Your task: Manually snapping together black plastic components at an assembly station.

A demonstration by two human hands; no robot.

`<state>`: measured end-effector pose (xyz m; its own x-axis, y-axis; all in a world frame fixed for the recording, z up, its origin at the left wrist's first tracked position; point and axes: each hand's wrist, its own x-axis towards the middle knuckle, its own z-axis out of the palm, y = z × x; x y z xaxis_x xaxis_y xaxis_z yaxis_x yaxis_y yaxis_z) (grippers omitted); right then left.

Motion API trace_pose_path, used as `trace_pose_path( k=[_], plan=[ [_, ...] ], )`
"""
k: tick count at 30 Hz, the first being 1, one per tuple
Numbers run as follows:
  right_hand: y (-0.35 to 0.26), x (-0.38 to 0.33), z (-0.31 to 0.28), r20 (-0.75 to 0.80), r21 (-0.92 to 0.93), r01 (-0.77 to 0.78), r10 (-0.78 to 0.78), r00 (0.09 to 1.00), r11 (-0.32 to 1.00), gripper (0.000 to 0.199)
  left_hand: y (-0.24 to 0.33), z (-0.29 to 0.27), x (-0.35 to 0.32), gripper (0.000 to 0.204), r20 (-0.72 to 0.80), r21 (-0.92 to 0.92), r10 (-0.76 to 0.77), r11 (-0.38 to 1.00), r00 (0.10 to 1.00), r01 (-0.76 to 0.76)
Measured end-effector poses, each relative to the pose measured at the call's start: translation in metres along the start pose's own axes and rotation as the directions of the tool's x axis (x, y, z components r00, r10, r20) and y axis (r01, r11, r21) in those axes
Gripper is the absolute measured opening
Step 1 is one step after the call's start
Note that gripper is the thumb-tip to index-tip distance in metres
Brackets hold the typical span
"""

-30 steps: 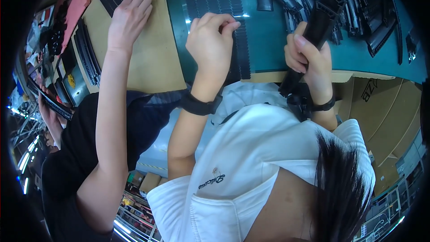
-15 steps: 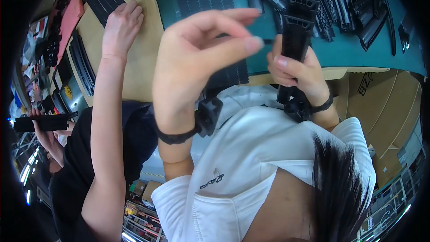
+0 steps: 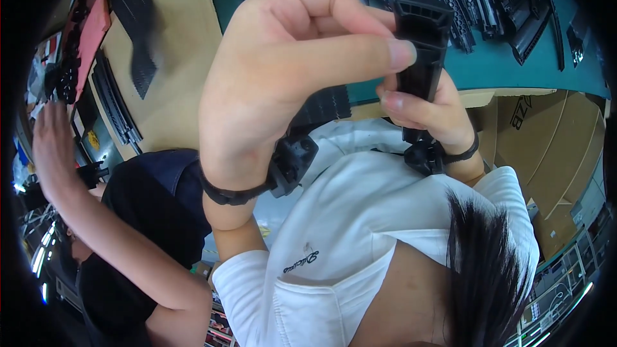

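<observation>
My right hand (image 3: 432,110) is closed round the lower part of a black plastic part (image 3: 421,67), held upright above the table's near edge. Its upper end is wider and has open slots. My left hand (image 3: 283,45) reaches across from the left. Its thumb and bent fingers are pinched at the part's left edge, just below the slotted end; whether a small piece sits between the fingertips is hidden. Black bands with dark box-shaped devices are on both my wrists.
Several long black plastic trims (image 3: 443,0) are heaped on the green table mat (image 3: 501,71). Black stitched strips (image 3: 328,106) lie behind my left hand. Cardboard (image 3: 183,45) covers the table's left side. A co-worker's arm (image 3: 96,218) extends at the left. A cardboard box (image 3: 546,148) stands right.
My left hand has moved right and closed against the black plastic part. The co-worker's hand has left the stitched strip on the cardboard and swung left; that strip has shifted.
</observation>
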<state>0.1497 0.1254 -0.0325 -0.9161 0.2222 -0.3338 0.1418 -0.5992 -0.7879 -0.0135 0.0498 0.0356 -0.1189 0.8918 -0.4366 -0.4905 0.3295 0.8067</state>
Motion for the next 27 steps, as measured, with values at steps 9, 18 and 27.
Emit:
trace_pose_path(
  k=[9, 18, 27],
  plan=[
    [-0.002, -0.002, 0.004, 0.028, 0.005, 0.002, -0.002, 1.0, 1.0, 0.01, 0.001, 0.001, -0.006, 0.008, -0.005, 0.01, 0.017, 1.0, 1.0, -0.017],
    [-0.001, -0.003, 0.008, -0.024, -0.022, 0.038, -0.039, 0.999, 0.999, 0.011, -0.002, 0.001, -0.006, 0.008, 0.014, -0.01, 0.037, 0.999, 0.999, -0.037],
    [-0.001, -0.007, 0.007, -0.033, -0.062, 0.02, -0.022, 0.999, 0.998, 0.01, -0.014, -0.001, -0.008, 0.009, -0.097, 0.288, 0.195, 0.944, 0.976, -0.16]
  ],
)
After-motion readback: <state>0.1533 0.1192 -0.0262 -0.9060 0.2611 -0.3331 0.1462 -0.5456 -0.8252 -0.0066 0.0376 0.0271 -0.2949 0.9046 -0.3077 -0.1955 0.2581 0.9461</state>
